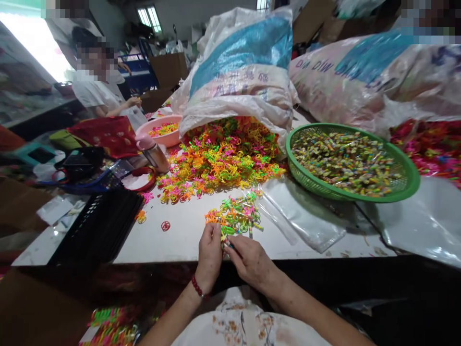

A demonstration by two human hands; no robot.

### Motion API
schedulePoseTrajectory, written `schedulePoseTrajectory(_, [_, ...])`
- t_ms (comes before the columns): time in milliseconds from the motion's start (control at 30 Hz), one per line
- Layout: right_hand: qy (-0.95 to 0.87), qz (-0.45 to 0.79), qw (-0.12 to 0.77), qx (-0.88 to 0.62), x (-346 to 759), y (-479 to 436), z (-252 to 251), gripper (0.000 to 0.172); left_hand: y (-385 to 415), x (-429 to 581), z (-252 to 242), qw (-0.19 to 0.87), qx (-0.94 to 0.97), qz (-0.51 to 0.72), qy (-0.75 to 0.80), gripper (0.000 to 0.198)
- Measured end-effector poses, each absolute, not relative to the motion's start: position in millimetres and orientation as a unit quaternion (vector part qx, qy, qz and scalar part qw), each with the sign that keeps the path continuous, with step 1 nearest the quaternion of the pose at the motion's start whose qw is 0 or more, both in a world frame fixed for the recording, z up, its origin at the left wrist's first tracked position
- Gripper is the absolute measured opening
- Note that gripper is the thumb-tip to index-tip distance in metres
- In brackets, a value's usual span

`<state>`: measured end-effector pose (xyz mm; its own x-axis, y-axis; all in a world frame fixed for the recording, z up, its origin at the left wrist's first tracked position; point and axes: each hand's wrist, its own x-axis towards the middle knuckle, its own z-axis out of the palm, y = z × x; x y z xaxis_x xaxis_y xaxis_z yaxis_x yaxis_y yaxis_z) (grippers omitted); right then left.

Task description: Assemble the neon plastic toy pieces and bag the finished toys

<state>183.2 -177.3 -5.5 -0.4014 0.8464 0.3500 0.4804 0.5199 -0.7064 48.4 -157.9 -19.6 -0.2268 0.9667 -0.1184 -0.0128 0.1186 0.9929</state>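
My left hand (210,254) and my right hand (248,259) meet at the near edge of the white table (180,238). Both are closed in a pinch on small bright plastic pieces, too small to name exactly. A red bead bracelet circles my left wrist. Just beyond my fingers lies a small heap of green, orange and pink plastic pieces (236,215). A far bigger heap of the same coloured pieces (219,158) spills from an open white and blue sack (241,72) at the middle of the table.
A green basket (410,185) of wrapped sweets stands at right, clear plastic bags (306,218) beside it. Black crate (101,226) at left, pink bowl (163,129), small bottle (153,151). Another person (99,89) sits at far left. A second sack (374,72) lies behind.
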Motion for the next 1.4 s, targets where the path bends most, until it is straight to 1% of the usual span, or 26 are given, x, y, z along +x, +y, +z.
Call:
schedulePoseTrajectory(167, [-0.797,0.118,0.314,-0.503,219.7,-116.4,11.0,0.025,-112.0,38.9,-1.0,0.389,0.449,0.539,0.597,0.036])
schedulePoseTrajectory(233, [-0.783,0.074,0.275,-0.553,232.6,-80.5,11.5,0.027,-94.1,38.6,0.1,0.387,0.468,0.519,0.602,0.036])
schedulePoseTrajectory(300, [-0.768,0.052,0.227,-0.596,238.1,-44.7,7.5,0.027,-81.6,42.5,-1.1,0.383,0.52,0.464,0.606,0.035])
schedulePoseTrajectory(367, [-0.755,0.044,0.203,-0.622,236.1,-14.1,0.3,0.026,-75.7,48.1,-2.8,0.338,0.58,0.425,0.608,0.029])
schedulePoseTrajectory(433, [-0.749,0.044,0.198,-0.631,229.5,7.9,-8.1,0.023,-75.8,51.9,-3.4,0.276,0.615,0.427,0.602,0.02])
schedulePoseTrajectory(500, [-0.744,0.049,0.195,-0.637,223.1,20.3,-15.0,0.019,-79.8,51.1,-2.5,0.258,0.621,0.437,0.597,0.017])
schedulePoseTrajectory(633, [-0.723,0.066,0.212,-0.655,219.7,19.7,-16.6,0.01,-87.0,36.2,-0.9,0.355,0.589,0.402,0.605,0.026])
schedulePoseTrajectory(700, [-0.707,0.075,0.233,-0.664,219.7,8.7,-11.2,0.012,-84.8,28.5,-2.6,0.397,0.558,0.407,0.605,0.031])
schedulePoseTrajectory(800, [-0.69,0.097,0.267,-0.666,211.5,-17.5,-1.8,0.019,-75.4,27.6,-5.8,0.452,0.504,0.45,0.582,0.042])
schedulePoseTrajectory(900, [-0.688,0.194,0.317,-0.624,193.4,-49.3,1.6,0.021,-67.8,39.5,-5.3,0.534,0.445,0.485,0.531,0.052])
schedulePoseTrajectory(967, [-0.703,0.255,0.337,-0.572,183.2,-69.1,1.1,0.017,-66.9,48.0,-3.8,0.577,0.418,0.497,0.496,0.049])
schedulePoseTrajectory(1000, [-0.721,0.259,0.338,-0.546,180.9,-77.5,1.4,0.015,-67.5,50.7,-3.2,0.585,0.404,0.507,0.488,0.046])
schedulePoseTrajectory(1067, [-0.769,0.211,0.326,-0.508,184.9,-89.6,6.1,0.012,-70.2,51.6,-3.1,0.586,0.367,0.53,0.491,0.044])
schedulePoseTrajectory(1167, [-0.8,0.108,0.334,-0.486,216.1,-94.6,28.0,0.02,-75.1,42.8,-3.5,0.588,0.301,0.558,0.503,0.042])
schedulePoseTrajectory(1233, [-0.785,0.04,0.359,-0.504,253.1,-88.8,49.4,0.023,-78.1,33.1,-3.3,0.585,0.266,0.575,0.506,0.041])
schedulePoseTrajectory(1267, [-0.773,0.005,0.357,-0.524,275.6,-83.4,60.0,0.023,-79.5,27.8,-3.3,0.576,0.254,0.585,0.512,0.042])
schedulePoseTrajectory(1333, [-0.747,-0.049,0.332,-0.574,325.9,-68.9,77.7,0.023,-82.2,17.9,-4.8,0.55,0.24,0.597,0.533,0.044])
schedulePoseTrajectory(1400, [-0.711,-0.084,0.28,-0.639,379.1,-52.8,88.6,0.027,-85.2,9.7,-8.8,0.525,0.235,0.595,0.562,0.045])
